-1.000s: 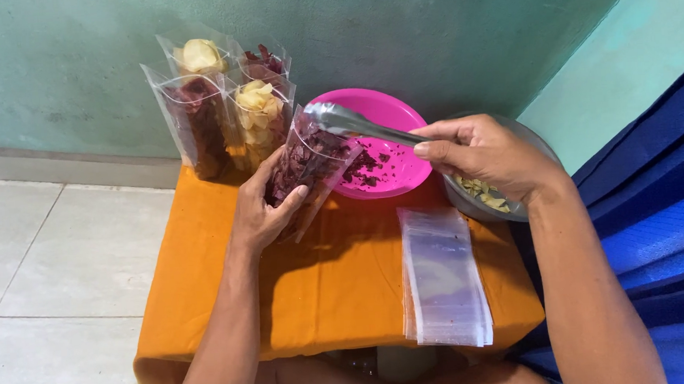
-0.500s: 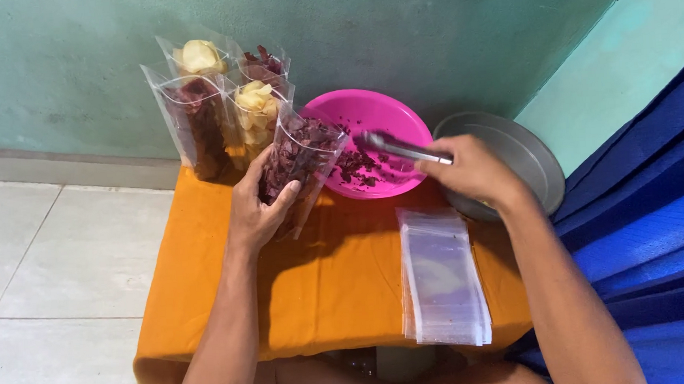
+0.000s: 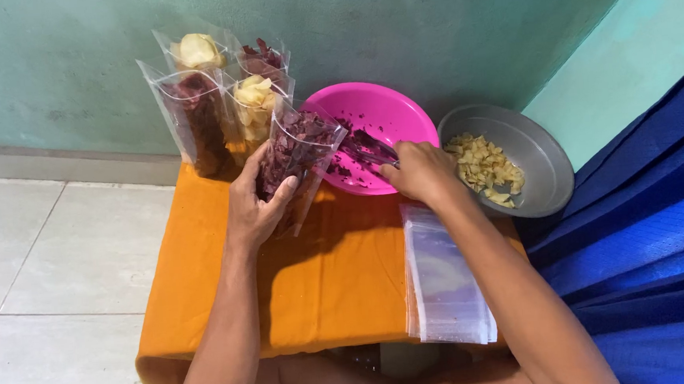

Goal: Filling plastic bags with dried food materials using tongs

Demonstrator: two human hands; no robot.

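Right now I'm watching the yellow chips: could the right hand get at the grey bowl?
Probably yes. The right hand is beside the grey bowl, with nothing between them, but it is gripping metal tongs in the pink bowl.

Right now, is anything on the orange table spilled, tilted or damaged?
Nothing stands out. The left hand holds an open clear bag of purple chips, leaning towards the pink bowl. The right hand works tongs inside that bowl. No chips lie on the cloth.

soft even daylight, mild shadows under the arms, sharp focus
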